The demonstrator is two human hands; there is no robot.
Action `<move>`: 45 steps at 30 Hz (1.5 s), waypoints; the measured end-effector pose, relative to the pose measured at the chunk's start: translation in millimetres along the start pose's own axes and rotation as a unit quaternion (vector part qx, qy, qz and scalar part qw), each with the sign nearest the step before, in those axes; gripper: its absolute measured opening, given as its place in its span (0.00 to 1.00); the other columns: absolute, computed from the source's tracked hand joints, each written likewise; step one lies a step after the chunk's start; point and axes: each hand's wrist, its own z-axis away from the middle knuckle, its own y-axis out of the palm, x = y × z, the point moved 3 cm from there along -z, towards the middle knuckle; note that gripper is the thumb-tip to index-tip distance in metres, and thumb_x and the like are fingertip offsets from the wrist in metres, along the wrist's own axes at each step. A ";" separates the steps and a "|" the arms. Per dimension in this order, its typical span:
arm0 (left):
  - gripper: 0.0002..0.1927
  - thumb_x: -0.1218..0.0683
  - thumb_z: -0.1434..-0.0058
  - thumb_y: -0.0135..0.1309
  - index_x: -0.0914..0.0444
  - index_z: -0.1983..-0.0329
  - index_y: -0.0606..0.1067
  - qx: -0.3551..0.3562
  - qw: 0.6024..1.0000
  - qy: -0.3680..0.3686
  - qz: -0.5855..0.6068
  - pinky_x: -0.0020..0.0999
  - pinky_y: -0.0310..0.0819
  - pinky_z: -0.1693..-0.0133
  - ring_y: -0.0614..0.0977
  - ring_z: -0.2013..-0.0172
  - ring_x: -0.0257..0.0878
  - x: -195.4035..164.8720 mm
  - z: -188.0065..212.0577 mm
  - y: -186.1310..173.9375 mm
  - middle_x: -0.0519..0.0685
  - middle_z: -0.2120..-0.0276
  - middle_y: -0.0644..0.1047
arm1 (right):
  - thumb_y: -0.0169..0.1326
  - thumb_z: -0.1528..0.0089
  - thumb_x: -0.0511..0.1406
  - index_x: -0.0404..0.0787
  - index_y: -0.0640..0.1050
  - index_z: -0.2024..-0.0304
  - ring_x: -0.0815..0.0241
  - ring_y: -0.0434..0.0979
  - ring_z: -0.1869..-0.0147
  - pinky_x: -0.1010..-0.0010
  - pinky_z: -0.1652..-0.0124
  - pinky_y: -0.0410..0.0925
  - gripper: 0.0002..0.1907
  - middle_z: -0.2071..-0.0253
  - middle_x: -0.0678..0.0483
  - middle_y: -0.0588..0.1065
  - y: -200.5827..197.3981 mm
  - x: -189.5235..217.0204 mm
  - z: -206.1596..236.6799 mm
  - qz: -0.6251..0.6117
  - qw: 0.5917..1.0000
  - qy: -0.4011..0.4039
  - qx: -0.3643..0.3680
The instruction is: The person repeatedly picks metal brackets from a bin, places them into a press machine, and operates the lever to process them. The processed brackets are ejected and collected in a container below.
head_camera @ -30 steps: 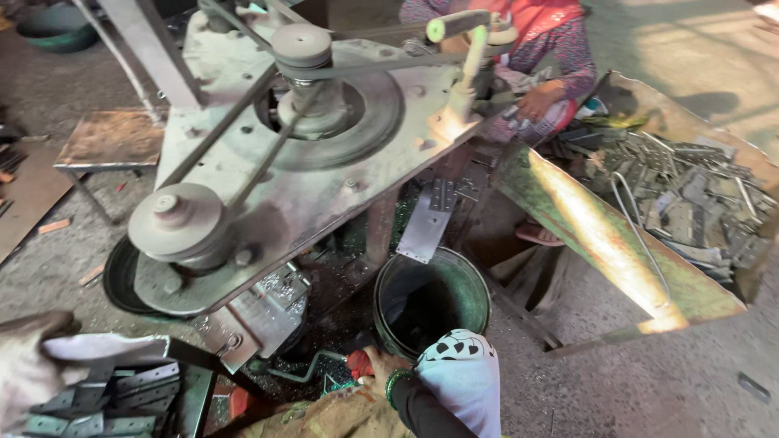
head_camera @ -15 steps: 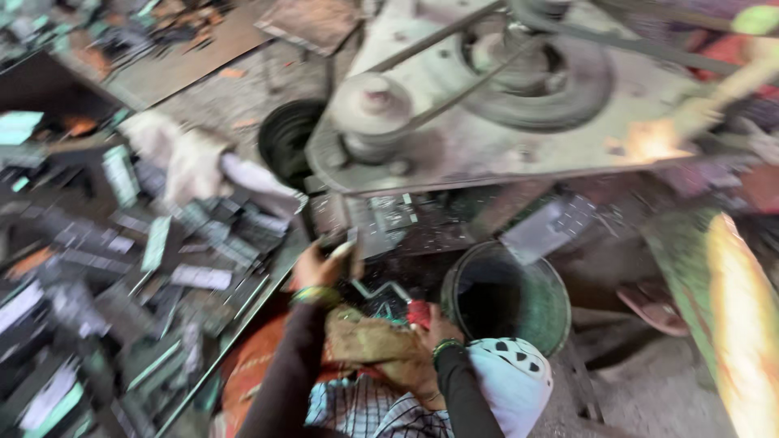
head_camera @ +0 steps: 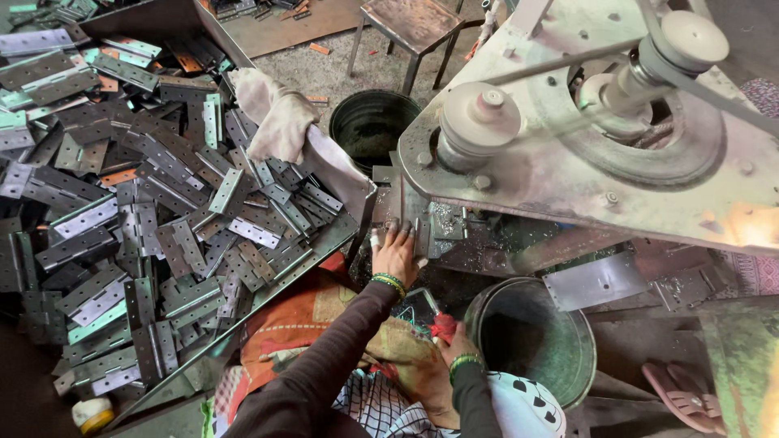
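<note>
A metal tray (head_camera: 329, 235) is heaped with grey hinges (head_camera: 162, 203); a white cloth (head_camera: 280, 122) is draped over its edge.

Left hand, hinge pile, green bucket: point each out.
Left hand (head_camera: 396, 255), head view, back of the hand.
Hinge pile (head_camera: 146, 211), head view, a hinge mid-heap.
Green bucket (head_camera: 580, 345), head view, right rim.

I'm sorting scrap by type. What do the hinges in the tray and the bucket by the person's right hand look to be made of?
The hinges look like stamped sheet metal, probably steel: flat grey leaves with screw holes, some with a dull bluish sheen. The bucket seems to be metal too, with a thin rolled rim and a worn greenish inside; a coating is possible.
</note>
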 end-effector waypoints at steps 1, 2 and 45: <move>0.36 0.41 0.50 0.64 0.62 0.42 0.72 -0.017 0.999 0.021 -0.033 0.74 0.42 0.38 0.65 0.35 0.52 -1.9 -1.3 0.1 0.53 0.38 0.71 | 0.63 0.47 0.56 0.47 0.62 0.37 0.33 0.79 0.47 0.48 0.48 0.72 0.43 0.52 0.36 0.79 -9.3 3.6 -2.0 -0.006 1.000 -0.005 0.014; 0.36 0.41 0.49 0.64 0.62 0.40 0.71 0.008 1.000 -0.004 -0.026 0.73 0.39 0.37 0.65 0.34 0.51 -1.2 -4.1 3.3 0.53 0.37 0.71 | 0.63 0.46 0.58 0.45 0.64 0.39 0.34 0.80 0.47 0.48 0.48 0.72 0.42 0.52 0.37 0.79 -21.7 7.6 -4.7 0.025 0.999 -0.012 0.030; 0.29 0.42 0.29 0.42 0.54 0.26 0.61 0.170 0.976 -0.038 -0.130 0.66 0.28 0.29 0.70 0.34 0.43 18.1 -42.1 52.3 0.49 0.34 0.68 | 0.52 0.37 0.56 0.56 0.60 0.35 0.39 0.80 0.48 0.44 0.50 0.70 0.32 0.53 0.43 0.79 -57.7 43.7 12.4 0.109 0.993 0.038 -0.034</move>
